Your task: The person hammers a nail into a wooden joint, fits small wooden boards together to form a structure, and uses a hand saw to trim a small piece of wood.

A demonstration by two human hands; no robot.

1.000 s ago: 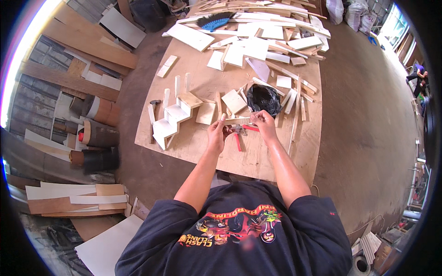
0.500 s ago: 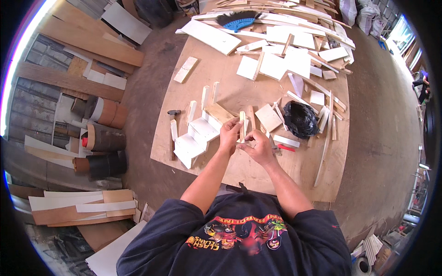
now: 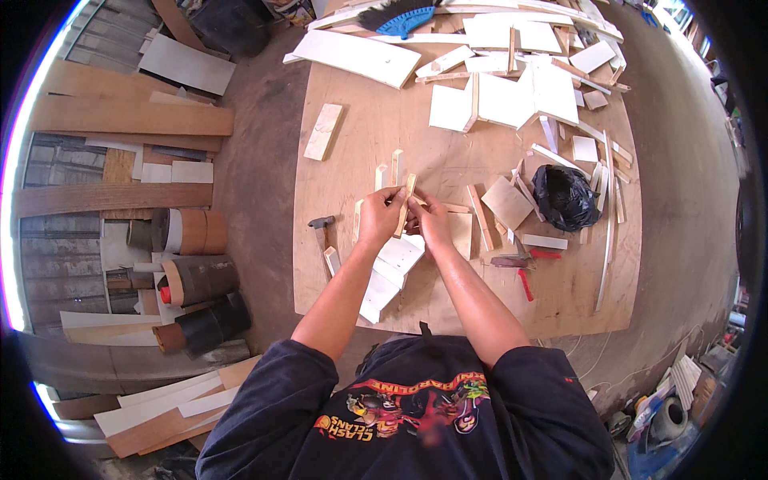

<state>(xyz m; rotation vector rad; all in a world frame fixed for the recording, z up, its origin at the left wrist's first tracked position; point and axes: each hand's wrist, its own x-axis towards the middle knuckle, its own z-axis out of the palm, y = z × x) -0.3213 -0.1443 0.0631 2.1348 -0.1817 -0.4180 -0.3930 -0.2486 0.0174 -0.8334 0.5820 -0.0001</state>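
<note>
Between both hands I hold a short, narrow wooden strip (image 3: 405,210) nearly upright. My left hand (image 3: 381,218) is closed on its left side, and the fingers of my right hand (image 3: 430,221) pinch it from the right. Below my hands lies a white wooden assembly (image 3: 392,268) with stepped panels, partly covered by my wrists. Several short upright pieces (image 3: 381,178) stand just beyond it. To the left, a hammer (image 3: 322,223) lies beside the assembly. Whether my right fingers also hold something small, I cannot make out.
Right of my hands are a red-handled tool (image 3: 525,282), a square wooden block (image 3: 507,203) and a black plastic bag (image 3: 566,198). White boards (image 3: 496,98) and a blue brush (image 3: 402,21) cover the table's far end. A loose block (image 3: 323,132) lies far left.
My hands have moved left with the wooden strip, now over the stepped assembly. The strip leans more. The red-handled tool shows more fully, and the whole view has shifted.
</note>
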